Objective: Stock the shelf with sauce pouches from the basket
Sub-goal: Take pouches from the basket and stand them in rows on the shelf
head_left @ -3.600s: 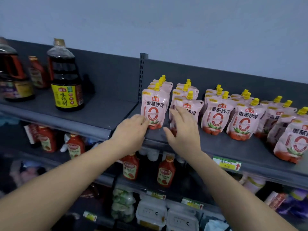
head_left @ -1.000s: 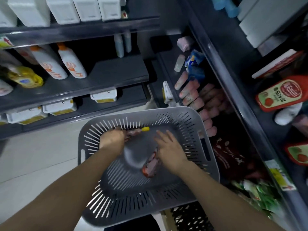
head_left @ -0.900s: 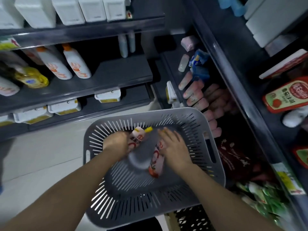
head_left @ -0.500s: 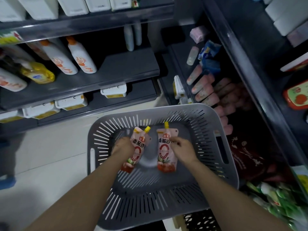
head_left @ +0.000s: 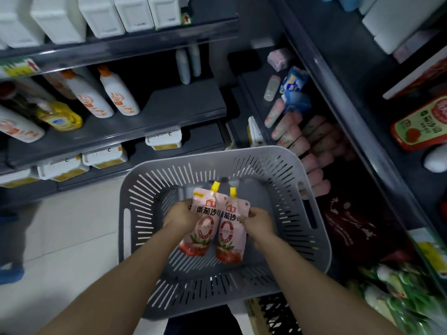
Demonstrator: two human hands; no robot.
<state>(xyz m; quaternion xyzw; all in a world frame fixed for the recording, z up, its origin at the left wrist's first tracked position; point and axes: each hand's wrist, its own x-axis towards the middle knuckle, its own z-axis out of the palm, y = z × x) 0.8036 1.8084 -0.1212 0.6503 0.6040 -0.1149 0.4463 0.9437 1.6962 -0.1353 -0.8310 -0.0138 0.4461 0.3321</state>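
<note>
I look down into a grey slotted basket [head_left: 312, 240]. My left hand [head_left: 180, 217] grips one pink tomato sauce pouch [head_left: 204, 226] with a yellow spout, held upright above the basket floor. My right hand [head_left: 260, 222] grips a second pink pouch [head_left: 229, 234] by its right edge. The two pouches hang side by side, the left one slightly overlapping the right one. I see no other pouch in the basket. The pouch shelf itself is out of view.
Dark shelves stand at the left with white and orange bottles [head_left: 118, 97] and a yellow bottle [head_left: 60, 118]. Another shelf unit runs along the right edge with pink tubes [head_left: 294, 139], red sauce packs [head_left: 420, 123] and green packets [head_left: 396, 286]. Pale floor tiles [head_left: 60, 238] lie at the left.
Both hands left the top shelf, went down into the basket and each took a pouch. Over the last half second they lifted the pouches and drew them closer together.
</note>
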